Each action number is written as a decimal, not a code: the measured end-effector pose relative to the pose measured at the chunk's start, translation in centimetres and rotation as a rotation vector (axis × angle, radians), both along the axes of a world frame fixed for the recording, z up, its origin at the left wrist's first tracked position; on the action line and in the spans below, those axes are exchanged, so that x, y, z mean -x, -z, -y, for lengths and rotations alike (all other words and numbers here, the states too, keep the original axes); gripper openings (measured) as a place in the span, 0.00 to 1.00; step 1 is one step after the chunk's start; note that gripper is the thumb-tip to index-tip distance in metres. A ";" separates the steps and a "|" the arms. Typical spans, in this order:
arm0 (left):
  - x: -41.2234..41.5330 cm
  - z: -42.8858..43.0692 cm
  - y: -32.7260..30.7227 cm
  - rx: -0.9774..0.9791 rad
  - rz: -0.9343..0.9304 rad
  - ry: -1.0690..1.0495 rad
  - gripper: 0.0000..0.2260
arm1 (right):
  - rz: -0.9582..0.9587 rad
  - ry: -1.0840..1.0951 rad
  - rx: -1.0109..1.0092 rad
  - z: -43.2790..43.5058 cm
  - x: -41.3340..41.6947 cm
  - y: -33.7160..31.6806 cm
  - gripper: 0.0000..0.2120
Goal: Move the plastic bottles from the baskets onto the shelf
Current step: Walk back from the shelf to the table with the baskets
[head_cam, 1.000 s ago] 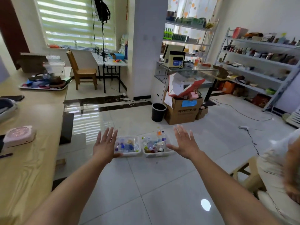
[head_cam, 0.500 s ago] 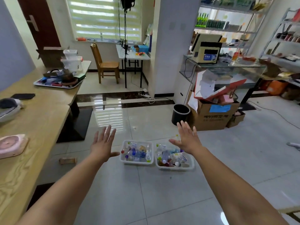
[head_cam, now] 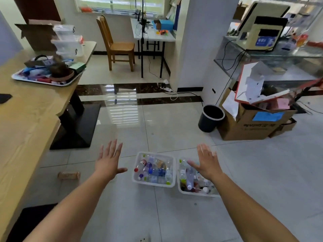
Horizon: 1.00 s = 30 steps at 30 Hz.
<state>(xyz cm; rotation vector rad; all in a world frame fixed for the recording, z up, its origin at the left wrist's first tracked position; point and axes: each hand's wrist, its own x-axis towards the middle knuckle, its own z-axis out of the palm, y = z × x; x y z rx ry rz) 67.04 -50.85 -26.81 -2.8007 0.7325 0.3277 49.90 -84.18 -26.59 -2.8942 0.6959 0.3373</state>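
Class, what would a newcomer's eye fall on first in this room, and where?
Two bare arms reach forward, the left hand and right hand spread open, holding nothing. On the floor ahead sit the left basket and right basket, side by side, crammed with plastic bottles. Behind, at right, a black bin stands beside an overflowing cardboard box.

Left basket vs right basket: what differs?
The left basket is in full view; the right basket is partly hidden by the right hand and forearm. The left basket sits slightly farther away than the right basket. Both are white, on the floor, filled with plastic bottles.
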 end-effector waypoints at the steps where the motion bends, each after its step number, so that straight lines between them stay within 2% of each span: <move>1: -1.0 0.2 1.1 -0.005 -0.017 0.006 0.46 | -0.025 0.010 -0.014 0.3 -0.7 1.3 0.45; 5: -6.0 1.9 5.2 -0.013 -0.060 0.015 0.47 | -0.085 0.033 -0.059 2.5 -4.3 5.5 0.54; 10: -13.0 6.3 13.6 0.000 -0.055 -0.012 0.48 | -0.060 0.036 -0.077 6.8 -11.9 14.5 0.44; 16: -18.6 11.3 33.4 0.029 -0.078 0.021 0.49 | -0.081 0.061 -0.098 8.8 -17.0 35.0 0.44; 21: -22.3 14.7 51.4 0.109 -0.110 -0.042 0.45 | -0.009 0.244 -0.231 9.7 -20.3 53.1 0.44; 24: -24.5 16.7 59.1 0.275 -0.201 -0.207 0.43 | 0.087 0.363 -0.342 10.2 -22.1 61.0 0.42; 27: -26.0 18.2 63.7 0.433 -0.366 -0.499 0.43 | 0.148 0.569 -0.490 10.4 -23.2 65.6 0.38; 30: -26.8 18.4 67.0 0.534 -0.553 -0.805 0.43 | 0.120 0.662 -0.434 10.6 -23.3 67.9 0.31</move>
